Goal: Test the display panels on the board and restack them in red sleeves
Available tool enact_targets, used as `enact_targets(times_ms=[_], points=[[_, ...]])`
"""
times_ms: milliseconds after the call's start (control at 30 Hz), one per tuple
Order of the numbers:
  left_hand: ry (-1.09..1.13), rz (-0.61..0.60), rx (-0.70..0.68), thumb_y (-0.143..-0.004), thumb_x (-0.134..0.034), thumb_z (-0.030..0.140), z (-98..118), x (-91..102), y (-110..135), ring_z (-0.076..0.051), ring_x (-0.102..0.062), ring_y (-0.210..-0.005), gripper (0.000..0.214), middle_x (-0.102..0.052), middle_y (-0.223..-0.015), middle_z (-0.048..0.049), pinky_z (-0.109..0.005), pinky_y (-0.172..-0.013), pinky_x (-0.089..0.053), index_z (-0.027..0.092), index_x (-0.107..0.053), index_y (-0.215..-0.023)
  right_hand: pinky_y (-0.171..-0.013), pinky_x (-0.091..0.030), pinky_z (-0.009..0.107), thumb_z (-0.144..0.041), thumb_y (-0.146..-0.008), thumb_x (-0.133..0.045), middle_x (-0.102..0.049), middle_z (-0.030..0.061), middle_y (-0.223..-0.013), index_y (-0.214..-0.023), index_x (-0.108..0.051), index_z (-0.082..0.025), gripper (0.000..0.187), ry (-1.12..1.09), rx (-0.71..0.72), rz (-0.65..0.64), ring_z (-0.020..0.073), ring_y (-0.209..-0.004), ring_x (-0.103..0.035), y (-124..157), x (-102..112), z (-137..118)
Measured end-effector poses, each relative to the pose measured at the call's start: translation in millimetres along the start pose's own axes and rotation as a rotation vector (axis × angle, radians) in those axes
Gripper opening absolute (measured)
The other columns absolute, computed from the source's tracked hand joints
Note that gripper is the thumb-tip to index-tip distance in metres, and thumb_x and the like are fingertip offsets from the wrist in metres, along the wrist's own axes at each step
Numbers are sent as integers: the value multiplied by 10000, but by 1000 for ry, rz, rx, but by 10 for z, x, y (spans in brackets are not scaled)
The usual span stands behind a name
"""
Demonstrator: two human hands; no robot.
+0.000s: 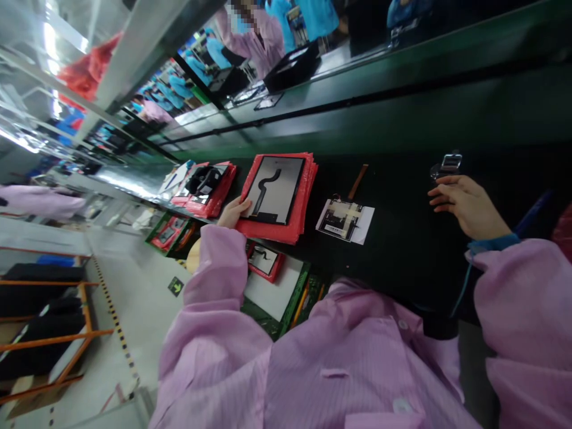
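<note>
My left hand (234,213) is at the left edge of a tablet-sized display panel (286,187), its fingers closed on that side. A black curved flex cable (263,189) lies across the panel's grey back. Under the panel is a stack of red padded sleeves (279,233). Over the dark bench, my right hand (469,205) has its fingers slightly apart, close to a small shiny, partly clear object (452,159) whose kind I cannot make out. Between my hands lies a small board-like part with tape and a label (342,219), on white sheets, with a brown flex strip (358,180) beyond it.
Left along the bench is another red stack (210,190) with a black item (205,179) on top. Green crates (295,298) stand below the bench's front edge, one holding a smaller panel in red (264,260). A green ledge (402,113) runs behind; people work beyond it.
</note>
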State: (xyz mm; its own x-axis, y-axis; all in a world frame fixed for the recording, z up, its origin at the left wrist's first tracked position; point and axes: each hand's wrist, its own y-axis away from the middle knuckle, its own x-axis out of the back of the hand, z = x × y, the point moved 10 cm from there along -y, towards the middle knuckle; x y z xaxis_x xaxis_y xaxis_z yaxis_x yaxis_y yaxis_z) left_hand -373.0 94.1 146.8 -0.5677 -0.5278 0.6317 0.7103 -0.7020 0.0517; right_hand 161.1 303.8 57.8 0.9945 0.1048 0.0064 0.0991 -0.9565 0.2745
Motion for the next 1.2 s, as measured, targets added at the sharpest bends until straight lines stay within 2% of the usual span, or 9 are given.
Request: enact_targets(times_ms=[133, 300, 467, 567, 700, 867, 967, 1100, 1200], points=[[-172, 86, -37, -800, -645, 231, -16, 83, 54, -174, -533, -683, 66, -551, -660, 1, -308, -752, -476, 175, -610, -796, -577, -468, 264, -54, -848, -563, -634, 40, -812, -890, -571, -203, 155, 39, 9, 6, 122, -628, -582, -43, 14, 52], [-545, 348, -375, -845, -630, 290, 330, 139, 537, -362, -535, -1219, 188, -602, -1075, -106, -535, -1128, -386, 176, -698, -977, -611, -527, 299, -114, -872, -535, -634, 52, -844, -938, -564, -172, 92, 331, 189, -60, 138, -650, -596, -113, -69, 55], [-449, 371, -1004, -932, -611, 255, 885, -581, 1425, -286, -632, -1073, 236, -631, -1203, -143, -415, -885, -549, 172, -721, -1124, -861, -543, 365, -119, -875, -570, -674, 68, -910, -975, -642, -151, 128, 630, 406, -86, 173, -820, -628, 67, -211, -30], [-425, 225, -1332, -917, -646, 157, 1097, -1290, 2030, -260, -637, -1083, 219, -643, -1210, -151, -384, -914, -543, 168, -717, -1124, -1000, -491, 406, -108, -885, -583, -689, 104, -1046, -1014, -682, -145, 167, 766, 496, -89, 225, -1014, -611, 380, -289, -43], [-344, -79, -1530, -932, -616, 99, 1189, -2127, 2605, -254, -647, -1115, 242, -654, -1224, -147, -388, -959, -549, 176, -697, -1147, -987, -474, 459, -127, -905, -582, -667, 144, -1189, -1164, -678, -146, 277, 920, 518, -17, 298, -1146, -557, 946, -143, 84], [-109, -390, -1559, -952, -563, 82, 1374, -2748, 3060, -242, -656, -1158, 305, -667, -1252, -142, -385, -979, -576, 178, -665, -1223, -1101, -406, 481, -186, -984, -508, -638, 123, -1296, -1334, -582, -179, 358, 1022, 632, 611, 287, -1251, -511, 1902, 803, 22], [75, -566, -1447, -969, -551, 104, 1588, -3000, 3244, -224, -660, -1164, 315, -678, -1245, -135, -373, -996, -580, 180, -648, -1259, -1141, -348, 561, -289, -967, -566, -588, 163, -1352, -1327, -577, -168, 381, 967, 489, 1048, 332, -1291, -476, 2434, 1513, 131], [340, -903, -1164, -997, -534, 186, 1853, -3445, 3490, -208, -675, -1166, 284, -691, -1236, -122, -369, -1016, -576, 190, -647, -1257, -1091, -366, 577, -384, -930, -610, -589, 166, -1338, -1139, -668, -179, 298, 961, 307, 1169, 364, -1266, -464, 2614, 1990, 372], [526, -1187, -755, -986, -576, 276, 1989, -3921, 3649, -202, -702, -1112, 249, -704, -1208, -125, -352, -996, -573, 172, -652, -1200, -1040, -392, 520, -409, -973, -564, -667, 130, -1196, -949, -705, -204, 250, 886, 348, 1191, 313, -1152, -528, 2614, 2126, 426]])
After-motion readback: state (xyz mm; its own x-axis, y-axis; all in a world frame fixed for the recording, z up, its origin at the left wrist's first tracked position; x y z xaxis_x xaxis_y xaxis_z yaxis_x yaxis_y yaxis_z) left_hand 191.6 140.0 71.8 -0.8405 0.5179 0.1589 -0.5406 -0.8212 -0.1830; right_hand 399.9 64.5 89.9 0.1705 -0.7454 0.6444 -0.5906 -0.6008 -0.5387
